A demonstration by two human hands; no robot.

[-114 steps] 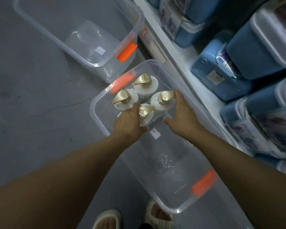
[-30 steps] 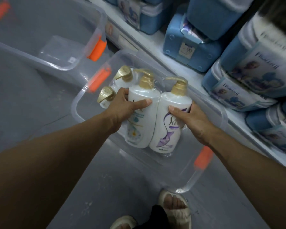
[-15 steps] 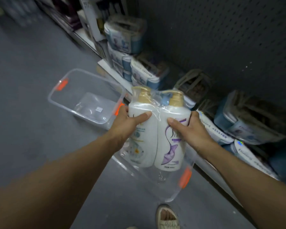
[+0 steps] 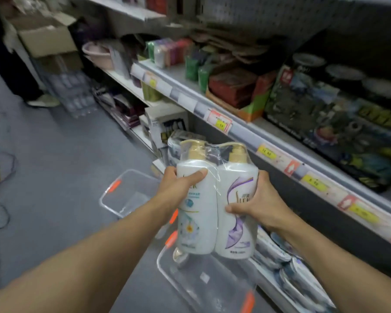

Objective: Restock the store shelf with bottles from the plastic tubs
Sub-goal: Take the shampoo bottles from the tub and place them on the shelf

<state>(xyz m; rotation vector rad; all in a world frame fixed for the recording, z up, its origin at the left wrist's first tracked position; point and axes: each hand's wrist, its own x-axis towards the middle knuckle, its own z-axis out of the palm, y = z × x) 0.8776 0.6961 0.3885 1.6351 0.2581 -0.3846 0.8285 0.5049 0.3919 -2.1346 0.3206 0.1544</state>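
Two pump bottles (image 4: pixel 217 199), wrapped together in clear film, stand upright between our hands. Our left hand (image 4: pixel 178 188) grasps the left bottle, thumb across its front. Our right hand (image 4: pixel 257 204) grasps the right bottle from the side. Below our hands lies a clear tub (image 4: pixel 203 283) with orange latches; another tub (image 4: pixel 127 195) sits beyond our left hand. To the right of our right hand runs the shelf edge (image 4: pixel 280 159).

Both arms outstretched, left hand (image 4: pixel 178 184) and right hand (image 4: pixel 261 204) curled in facing grips.
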